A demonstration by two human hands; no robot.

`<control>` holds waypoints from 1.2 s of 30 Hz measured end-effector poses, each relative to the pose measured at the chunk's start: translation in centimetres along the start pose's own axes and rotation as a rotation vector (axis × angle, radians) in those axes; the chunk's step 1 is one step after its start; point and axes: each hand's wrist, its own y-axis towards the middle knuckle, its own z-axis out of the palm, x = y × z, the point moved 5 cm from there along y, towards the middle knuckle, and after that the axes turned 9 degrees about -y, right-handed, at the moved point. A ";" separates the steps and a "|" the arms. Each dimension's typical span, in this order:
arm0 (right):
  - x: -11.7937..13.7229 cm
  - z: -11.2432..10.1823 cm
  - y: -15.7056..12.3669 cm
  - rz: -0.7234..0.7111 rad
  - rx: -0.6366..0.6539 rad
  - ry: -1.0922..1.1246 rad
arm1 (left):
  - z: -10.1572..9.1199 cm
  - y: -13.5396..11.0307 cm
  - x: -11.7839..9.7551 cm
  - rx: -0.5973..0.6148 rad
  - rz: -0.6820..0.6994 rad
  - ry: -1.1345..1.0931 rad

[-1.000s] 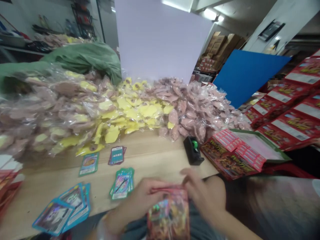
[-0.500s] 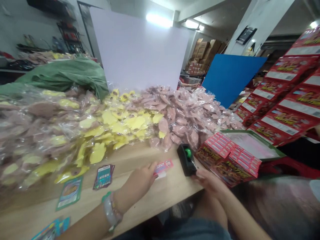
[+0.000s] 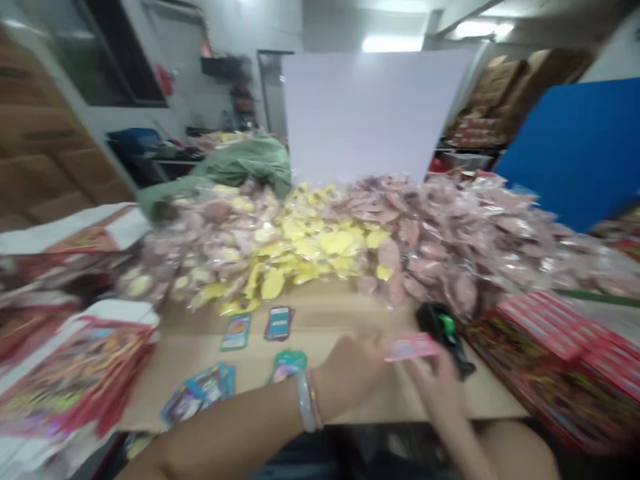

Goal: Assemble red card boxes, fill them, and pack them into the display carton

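A small pink printed card (image 3: 413, 347) is held up above the wooden table (image 3: 320, 313), between my two hands. My left hand (image 3: 357, 367), wearing a pale bangle, is closed at the card's left end; motion blurs its fingers. At the right end, my right hand (image 3: 443, 380) grips the card with fingers bent around its edge. Whether a piece of tape is on the fingers is too blurred to tell. Just behind my right hand stands a black tape dispenser (image 3: 445, 337) with a green roll.
Trading cards lie on the left: a blue fan (image 3: 200, 393), a green-edged card (image 3: 236, 332), a small stack (image 3: 279, 323) and a green card (image 3: 289, 365). Bagged yellow and pink pieces (image 3: 320, 243) heap along the back. Red boxes (image 3: 540, 373) sit right, red packages (image 3: 85, 373) left.
My view has swung left. My right hand has left the tape dispenser and come to the pink card. The card has risen off the table with my left hand.
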 end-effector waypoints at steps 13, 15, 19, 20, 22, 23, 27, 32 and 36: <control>6.5 14.6 -0.6 -0.696 0.432 -0.626 | -13.8 -21.8 14.5 -0.175 -0.532 0.237; 5.9 18.2 -5.7 -0.889 0.585 -0.730 | -11.7 -25.1 15.7 -0.116 -0.603 0.308; 2.8 22.6 -11.1 -1.070 0.639 -1.004 | -8.9 -27.3 17.0 -0.007 -0.598 0.317; 2.1 23.0 -11.4 -1.091 0.630 -1.029 | -8.8 -27.4 17.1 0.013 -0.567 0.301; 1.3 23.3 -11.5 -1.121 0.603 -1.045 | -8.9 -27.7 17.1 0.045 -0.491 0.268; 1.1 23.3 -11.4 -1.130 0.587 -1.047 | -9.1 -27.7 16.9 0.057 -0.452 0.254; 0.9 23.0 -12.1 -1.194 0.542 -1.052 | -10.4 -27.7 16.2 0.031 -0.372 0.258; 1.7 22.6 -13.0 -1.121 0.666 -1.062 | -13.0 -27.3 15.5 -0.280 -0.495 0.404; 3.0 21.8 -12.7 -1.009 0.738 -0.930 | -10.6 -26.3 14.6 -0.243 -0.425 0.378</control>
